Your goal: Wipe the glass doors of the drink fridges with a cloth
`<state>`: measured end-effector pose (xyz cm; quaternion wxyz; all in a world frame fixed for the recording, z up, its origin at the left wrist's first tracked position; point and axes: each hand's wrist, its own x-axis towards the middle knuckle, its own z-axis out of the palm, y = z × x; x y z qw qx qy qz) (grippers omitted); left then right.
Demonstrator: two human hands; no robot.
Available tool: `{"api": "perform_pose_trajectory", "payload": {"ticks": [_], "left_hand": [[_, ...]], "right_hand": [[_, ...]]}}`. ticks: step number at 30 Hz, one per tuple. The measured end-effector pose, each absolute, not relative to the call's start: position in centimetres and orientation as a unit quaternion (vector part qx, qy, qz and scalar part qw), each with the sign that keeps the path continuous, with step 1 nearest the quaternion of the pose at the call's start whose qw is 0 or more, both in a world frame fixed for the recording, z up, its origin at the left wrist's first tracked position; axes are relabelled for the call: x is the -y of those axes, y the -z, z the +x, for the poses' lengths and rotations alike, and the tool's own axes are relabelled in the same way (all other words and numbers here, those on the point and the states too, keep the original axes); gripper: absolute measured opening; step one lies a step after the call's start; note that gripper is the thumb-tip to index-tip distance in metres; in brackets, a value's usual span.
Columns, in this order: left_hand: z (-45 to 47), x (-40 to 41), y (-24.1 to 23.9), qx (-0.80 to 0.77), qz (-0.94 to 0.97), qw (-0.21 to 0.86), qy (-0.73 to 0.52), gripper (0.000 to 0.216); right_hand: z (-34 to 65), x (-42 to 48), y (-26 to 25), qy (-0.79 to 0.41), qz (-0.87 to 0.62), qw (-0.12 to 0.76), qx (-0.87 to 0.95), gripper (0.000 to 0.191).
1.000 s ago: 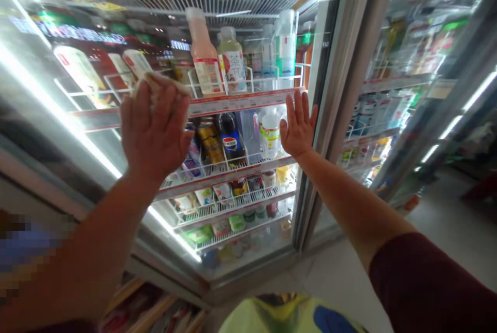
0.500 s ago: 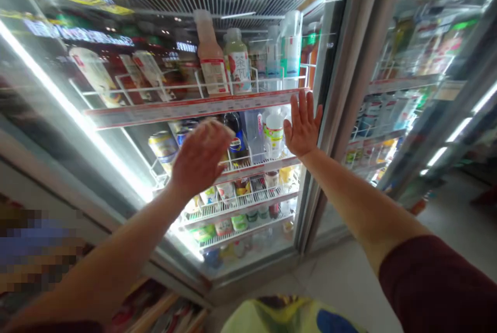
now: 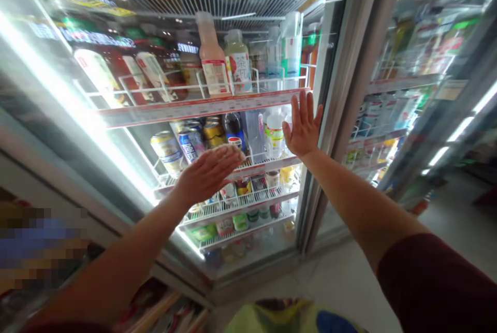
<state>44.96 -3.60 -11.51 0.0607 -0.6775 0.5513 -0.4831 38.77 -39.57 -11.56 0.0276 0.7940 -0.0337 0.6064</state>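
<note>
Left hand [image 3: 209, 173], fingers flat on a pale cloth [image 3: 230, 150], has swept down the clear glass fridge door [image 3: 128, 151] towards the splayed, empty right hand [image 3: 303, 127].

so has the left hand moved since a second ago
Yes. The left hand slid down and right, from the red shelf rail to the can shelf below it.

My left hand [image 3: 207, 173] lies flat on the glass door [image 3: 116, 167] of a drinks cooler, a pale cloth [image 3: 230, 150] showing under its fingertips, in front of the cans [image 3: 186, 144]. My right hand [image 3: 305, 127] presses open-palmed against the glass by the door's right frame [image 3: 334, 89].
</note>
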Motion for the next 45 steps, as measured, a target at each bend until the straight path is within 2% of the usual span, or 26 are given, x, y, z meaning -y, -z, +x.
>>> {"api": "perform_pose_trajectory", "payload": {"ticks": [2, 5, 7, 12, 16, 19, 21, 25, 27, 31, 34, 38, 40, 43, 45], "left_hand": [[45.4, 2.8, 10.2, -0.529, -0.678, 0.049, 0.508, 0.048], [46.1, 1.5, 7.4, -0.419, -0.704, -0.032, 0.572, 0.059], [46.2, 1.5, 7.6, -0.384, -0.707, -0.064, 0.591, 0.065], [45.8, 2.0, 11.3, -0.521, -0.67, 0.035, 0.529, 0.061], [46.2, 0.2, 8.7, -0.411, -0.703, -0.029, 0.579, 0.073], [45.9, 0.2, 8.4, -0.336, -0.729, -0.074, 0.591, 0.072], [45.5, 1.2, 10.6, -0.365, -0.723, -0.055, 0.584, 0.073], [45.3, 2.3, 13.6, -0.508, -0.684, 0.06, 0.52, 0.069], [45.7, 1.5, 11.9, -0.484, -0.686, 0.044, 0.542, 0.069], [45.8, 0.1, 7.8, -0.339, -0.733, -0.06, 0.587, 0.063], [44.9, 1.6, 10.4, -0.336, -0.739, -0.049, 0.582, 0.064], [44.2, 3.2, 14.9, -0.489, -0.702, 0.045, 0.516, 0.066], [44.6, 2.4, 13.7, -0.486, -0.698, 0.04, 0.525, 0.067], [45.2, 0.5, 9.6, -0.365, -0.729, -0.044, 0.577, 0.065], [45.1, 0.3, 8.7, -0.304, -0.75, -0.086, 0.581, 0.064]], "right_hand": [[38.8, 39.6, 11.6, -0.61, 0.791, 0.034, 0.037, 0.076], [38.7, 39.5, 11.7, -0.606, 0.793, 0.037, 0.047, 0.075], [38.7, 39.4, 11.7, -0.606, 0.793, 0.037, 0.047, 0.076], [38.8, 39.5, 11.7, -0.611, 0.788, 0.051, 0.046, 0.075], [38.8, 39.5, 11.7, -0.61, 0.788, 0.062, 0.051, 0.075], [38.7, 39.5, 11.7, -0.613, 0.787, 0.055, 0.045, 0.075], [38.6, 39.4, 11.7, -0.612, 0.788, 0.05, 0.048, 0.075], [38.6, 39.2, 11.7, -0.609, 0.79, 0.038, 0.05, 0.074], [38.6, 39.2, 11.8, -0.613, 0.788, 0.035, 0.046, 0.074], [38.8, 39.4, 11.9, -0.622, 0.782, 0.034, 0.041, 0.074], [38.7, 39.5, 11.8, -0.613, 0.789, 0.026, 0.035, 0.074], [38.8, 39.5, 11.8, -0.616, 0.786, 0.03, 0.035, 0.074], [38.8, 39.5, 11.8, -0.621, 0.782, 0.038, 0.043, 0.074], [38.9, 39.5, 11.9, -0.626, 0.778, 0.039, 0.042, 0.074], [38.8, 39.5, 11.9, -0.622, 0.782, 0.031, 0.036, 0.075]]}}
